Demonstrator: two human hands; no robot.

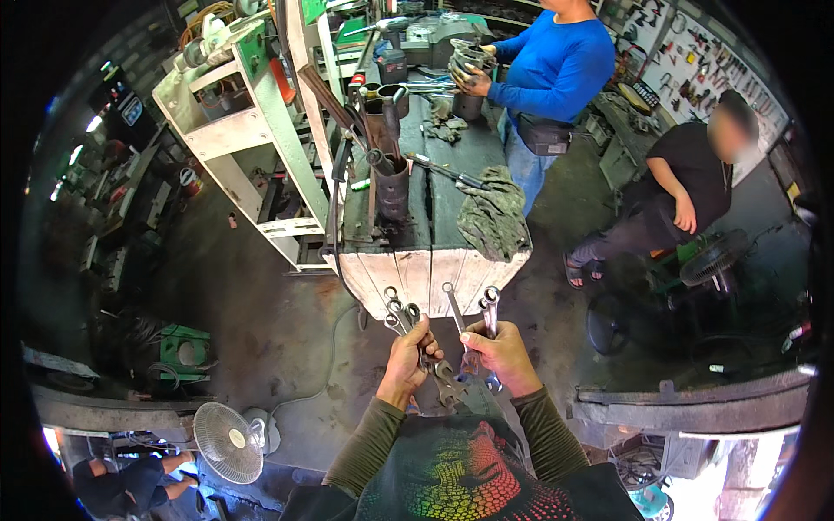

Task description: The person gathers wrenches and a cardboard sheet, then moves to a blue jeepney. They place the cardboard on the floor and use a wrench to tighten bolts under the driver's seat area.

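Note:
My left hand (pixel 406 363) is closed round a bundle of several combination wrenches (pixel 397 314); their ring ends stick up above the fist and open jaws show below it. In my right hand (pixel 502 354) are more combination wrenches (pixel 490 304). One single wrench (pixel 453 304) of that set leans left, apart from the others, pinched near the thumb. Both hands are held side by side in front of my chest, before the near end of the workbench (pixel 434 271).
On the bench stand dark metal cylinders (pixel 392 195) holding tools, beside a crumpled rag (pixel 492 213). A co-worker in blue (pixel 560 65) handles a metal part (pixel 469 61) at the right side. Another person (pixel 686 174) sits at right. A pedestal fan (pixel 228 441) stands at lower left.

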